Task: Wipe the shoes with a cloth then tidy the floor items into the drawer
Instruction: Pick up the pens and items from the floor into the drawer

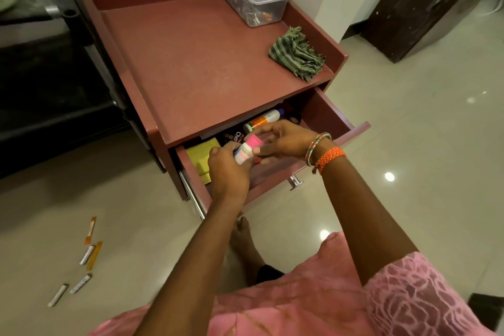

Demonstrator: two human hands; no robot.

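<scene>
Item: pink-capped bottle [246,150]; your left hand [227,172] grips its body, right hand [283,140] pinches the cap, probably tightening it over the open drawer [331,114] before stowing.

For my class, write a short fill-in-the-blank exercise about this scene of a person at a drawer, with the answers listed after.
1. Both hands, the left hand and the right hand, hold a small white bottle with a ____ cap.
2. The hands are above the drawer, which stands ____.
3. The striped green cloth lies on ____ of the cabinet.
4. Several small sticks lie on the ____.

Answers: pink; open; top; floor
</scene>
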